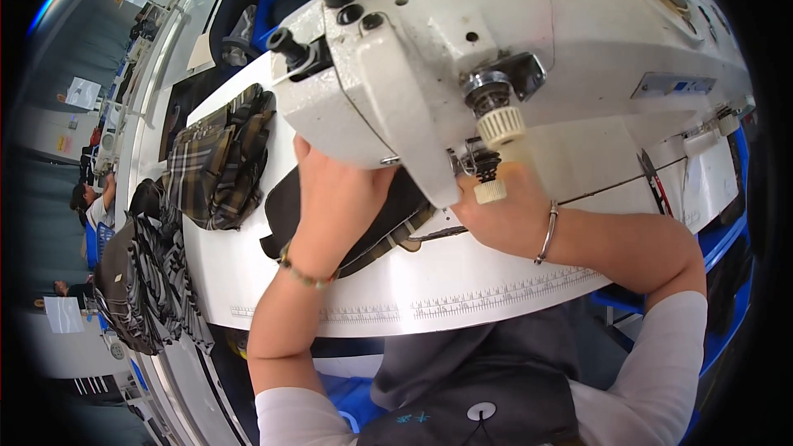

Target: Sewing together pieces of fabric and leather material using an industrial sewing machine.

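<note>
A dark fabric piece (285,208) with a plaid edge lies on the white table under the head of a sewing machine (380,107). My left hand (339,194) rests on this cloth, left of the machine head, with its fingertips hidden behind the machine. Close to the needle area and a cream thread-tension knob (491,191), my right hand (505,215) reaches in from the right. Its fingers are mostly covered by the machine parts, so whether they pinch the cloth does not show.
Folded plaid fabric (216,161) lies on the table's left side. A bunched dark and striped garment pile (149,281) hangs beyond the left edge. A slim pointed tool with red (655,182) lies at right. Ruler markings (512,289) run along the front edge. Other people sit far left.
</note>
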